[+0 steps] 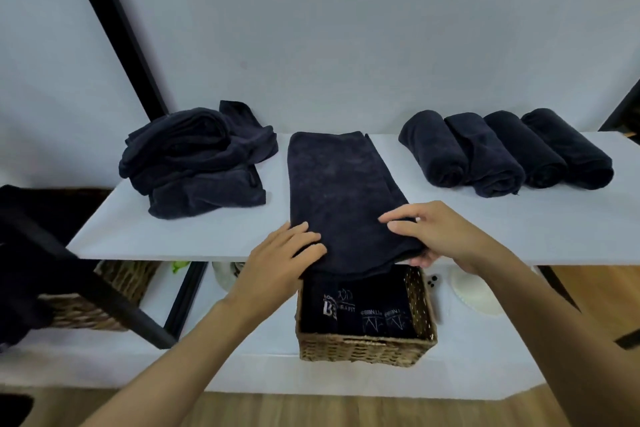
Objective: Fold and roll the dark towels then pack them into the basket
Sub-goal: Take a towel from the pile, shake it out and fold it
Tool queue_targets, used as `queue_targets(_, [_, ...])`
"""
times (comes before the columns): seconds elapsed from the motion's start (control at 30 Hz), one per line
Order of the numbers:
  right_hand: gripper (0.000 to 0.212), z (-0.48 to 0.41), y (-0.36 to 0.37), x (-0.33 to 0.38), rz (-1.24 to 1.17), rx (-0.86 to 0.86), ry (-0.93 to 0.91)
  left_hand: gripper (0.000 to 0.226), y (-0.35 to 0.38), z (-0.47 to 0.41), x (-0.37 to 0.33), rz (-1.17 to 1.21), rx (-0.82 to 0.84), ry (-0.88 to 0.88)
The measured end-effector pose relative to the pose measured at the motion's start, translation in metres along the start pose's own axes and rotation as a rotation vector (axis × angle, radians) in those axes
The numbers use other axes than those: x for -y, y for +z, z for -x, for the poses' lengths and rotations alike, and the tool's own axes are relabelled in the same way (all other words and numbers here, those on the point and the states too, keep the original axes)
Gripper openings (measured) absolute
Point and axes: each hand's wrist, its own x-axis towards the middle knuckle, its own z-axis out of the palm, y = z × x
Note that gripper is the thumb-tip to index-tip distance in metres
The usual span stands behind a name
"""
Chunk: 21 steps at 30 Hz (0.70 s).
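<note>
Surface: white shelf [519, 229] above the basket [367, 347]; plain wall
Lie: folded dark towel [339, 191] above the basket — near end overhanging
Grip: left hand [287, 253] flat on it; right hand [426, 232] pinching its edge; apart
Advice: roll tight from this end; keep edges square

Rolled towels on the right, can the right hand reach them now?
Probably yes. Only bare shelf lies between the right hand and the four rolled towels. But that hand is pinching the flat towel at its near end, so it would have to let go first.
</note>
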Motion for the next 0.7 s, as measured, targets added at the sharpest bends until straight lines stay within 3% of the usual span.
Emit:
queue_targets(0.07, [0.014,0.003,-0.006,-0.004,0.198,-0.011,0.002,0.054,-0.009,-0.001,0.003,0.136,-0.019,-0.085])
queue_targets(0.13, [0.016,0.005,-0.011,-0.005,0.497,-0.182,-0.079,0.024,-0.018,-0.007,0.002,0.276,-0.013,-0.198])
queue_targets(0.2, [0.035,0.011,-0.004,0.003,0.561,-0.304,-0.306,0.036,-0.027,-0.017,0.000,0.401,0.045,-0.314])
queue_targets(0.27, [0.069,0.017,0.016,0.014,0.549,-0.138,-0.458,0.042,-0.035,-0.029,0.000,0.487,0.072,-0.398])
queue_targets(0.3, [0.080,0.017,0.030,0.017,0.662,-0.073,-0.465,0.039,-0.039,-0.034,0.000,0.530,0.071,-0.426])
queue_targets(0.37, [0.069,0.009,0.047,0.011,0.865,-0.125,-0.473,0.032,-0.044,-0.042,0.004,0.625,0.062,-0.468])
queue_targets(0.43, [0.037,0.001,0.041,0.007,0.728,-0.217,-0.472,0.036,-0.049,-0.045,0.009,0.658,0.080,-0.519])
queue_targets(0.5, [0.016,-0.004,0.026,0.006,0.419,-0.177,-0.404,0.045,-0.051,-0.045,0.016,0.728,0.136,-0.585])
queue_targets(0.57, [0.010,-0.010,0.012,0.008,0.249,-0.079,-0.349,0.045,-0.052,-0.044,0.020,0.846,0.165,-0.635])
queue_targets(0.7, [0.017,-0.026,0.002,0.005,0.074,0.021,-0.223,0.013,-0.048,-0.051,0.020,0.937,0.083,-0.764])
